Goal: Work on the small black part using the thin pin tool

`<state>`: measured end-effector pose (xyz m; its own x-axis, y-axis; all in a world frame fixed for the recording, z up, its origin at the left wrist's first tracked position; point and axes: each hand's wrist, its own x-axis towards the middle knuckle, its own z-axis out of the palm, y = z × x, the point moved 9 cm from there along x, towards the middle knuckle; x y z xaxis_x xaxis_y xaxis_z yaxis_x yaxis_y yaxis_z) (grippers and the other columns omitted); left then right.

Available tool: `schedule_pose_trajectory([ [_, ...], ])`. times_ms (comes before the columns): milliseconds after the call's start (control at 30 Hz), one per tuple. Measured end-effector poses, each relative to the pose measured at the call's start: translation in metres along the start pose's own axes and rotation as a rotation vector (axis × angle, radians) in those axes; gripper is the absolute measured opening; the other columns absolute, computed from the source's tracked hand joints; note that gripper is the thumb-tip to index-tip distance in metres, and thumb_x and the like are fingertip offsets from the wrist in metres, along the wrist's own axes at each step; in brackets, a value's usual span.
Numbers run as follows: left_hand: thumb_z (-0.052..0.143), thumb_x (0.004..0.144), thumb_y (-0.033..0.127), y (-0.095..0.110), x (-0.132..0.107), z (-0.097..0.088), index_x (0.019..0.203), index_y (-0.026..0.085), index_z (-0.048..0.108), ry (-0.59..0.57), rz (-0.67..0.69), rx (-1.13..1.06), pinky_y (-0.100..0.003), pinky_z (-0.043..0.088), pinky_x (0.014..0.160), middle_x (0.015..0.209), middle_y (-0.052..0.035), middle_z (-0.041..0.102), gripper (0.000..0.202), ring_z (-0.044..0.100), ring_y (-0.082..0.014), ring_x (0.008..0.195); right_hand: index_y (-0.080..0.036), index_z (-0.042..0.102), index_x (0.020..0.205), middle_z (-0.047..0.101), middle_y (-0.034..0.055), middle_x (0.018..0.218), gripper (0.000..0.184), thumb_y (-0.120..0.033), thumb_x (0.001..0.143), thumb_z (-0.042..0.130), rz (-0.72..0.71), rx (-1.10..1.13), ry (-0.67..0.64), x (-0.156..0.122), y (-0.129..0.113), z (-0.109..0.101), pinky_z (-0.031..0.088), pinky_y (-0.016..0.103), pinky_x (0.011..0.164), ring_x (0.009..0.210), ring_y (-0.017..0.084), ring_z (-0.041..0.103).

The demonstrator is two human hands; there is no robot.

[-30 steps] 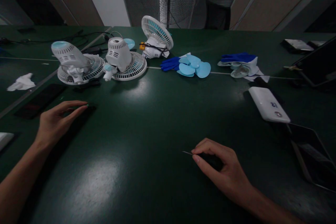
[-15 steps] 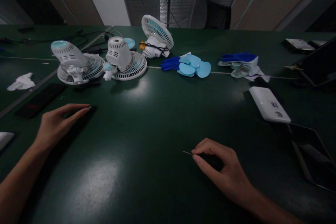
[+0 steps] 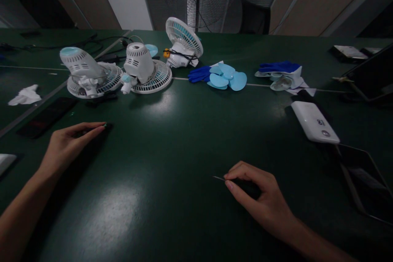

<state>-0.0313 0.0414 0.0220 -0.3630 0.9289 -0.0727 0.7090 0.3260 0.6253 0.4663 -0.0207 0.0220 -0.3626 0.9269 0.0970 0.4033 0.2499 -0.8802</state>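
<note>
My left hand (image 3: 69, 141) rests over the left part of the dark green table (image 3: 172, 147), thumb and forefinger pinched on a tiny green piece (image 3: 105, 125). What kind of piece it is, I cannot make out. On the right, my right hand (image 3: 258, 192) pinches a thin, pin-like metal piece (image 3: 218, 178) between thumb and forefinger, its free end pointing left. The two hands are far apart, with bare table between them.
Small white fans (image 3: 138, 63) lie along the back left, another fan (image 3: 184, 43) behind them. A light-blue fan blade (image 3: 227, 77) rests beside a blue glove (image 3: 199, 74). Further right are more gloves (image 3: 279, 71), a white power bank (image 3: 315, 123) and a phone (image 3: 365, 180).
Both hands keep nearly the same places and the same pinched grips. No other thing has visibly moved.
</note>
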Motion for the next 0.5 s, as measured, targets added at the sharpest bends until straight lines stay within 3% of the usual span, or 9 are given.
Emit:
schedule_pose_trajectory([
  [167,0.074,0.080,0.059,-0.001,-0.001,0.001,0.123,0.021,0.073,0.016,-0.052,-0.029,-0.040,0.049,0.105,0.127,-0.0048,0.074,0.057,0.064,-0.0308,0.122,-0.023,0.069,0.099,0.071,0.0017,0.090,0.005,-0.024,0.098,0.064,0.005,-0.002,-0.017,-0.002,0.003,0.000,0.053,0.031,0.069,0.079,0.018,0.069],
  [400,0.080,0.076,0.056,-0.025,0.013,-0.005,0.121,0.019,0.073,-0.021,-0.134,-0.082,-0.042,0.055,0.096,0.128,-0.0059,0.074,0.058,0.068,-0.0311,0.117,-0.023,0.069,0.099,0.071,0.0022,0.089,0.006,-0.025,0.098,0.064,0.007,-0.013,-0.010,-0.001,0.004,0.001,0.052,0.032,0.068,0.079,0.018,0.069],
  [500,0.076,0.078,0.059,-0.021,0.010,-0.010,0.120,0.020,0.074,0.003,-0.073,0.021,-0.037,0.058,0.089,0.121,-0.0057,0.077,0.057,0.071,-0.0300,0.110,-0.023,0.070,0.098,0.071,0.0026,0.088,0.007,-0.027,0.099,0.064,0.015,-0.027,-0.004,-0.001,0.005,0.001,0.052,0.032,0.066,0.077,0.018,0.070],
])
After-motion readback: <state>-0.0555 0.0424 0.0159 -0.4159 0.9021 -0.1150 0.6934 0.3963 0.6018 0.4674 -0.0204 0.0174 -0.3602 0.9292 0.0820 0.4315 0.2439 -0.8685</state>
